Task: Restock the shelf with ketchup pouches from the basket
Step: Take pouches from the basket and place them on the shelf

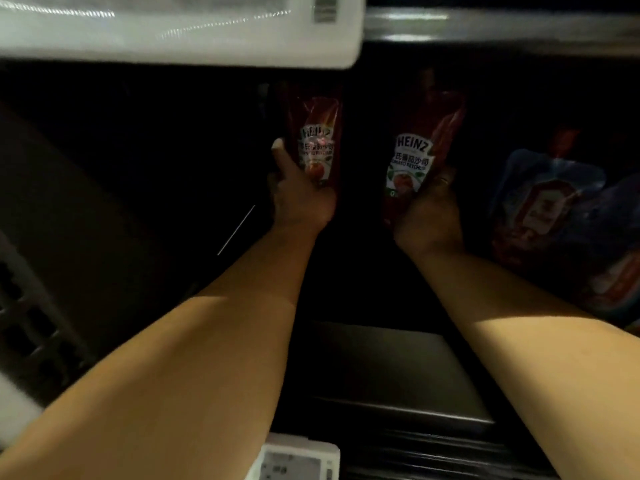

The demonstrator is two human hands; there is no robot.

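Note:
Both my arms reach deep into a dark shelf bay. My left hand (300, 199) grips the lower part of a red Heinz ketchup pouch (317, 140), held upright with its label toward me. My right hand (431, 211) grips the bottom of a second red Heinz ketchup pouch (415, 150), also upright, a short gap to the right of the first. Whether either pouch rests on the shelf floor is hidden in the dark. The basket is not in view.
Blue-and-red sauce pouches (550, 202) stand in the bay just right of my right hand. A white shelf edge (180, 32) hangs overhead. The grey shelf lip (398, 372) with a white price tag (298, 460) lies below my arms. A pale gridded panel (24, 320) is at the left.

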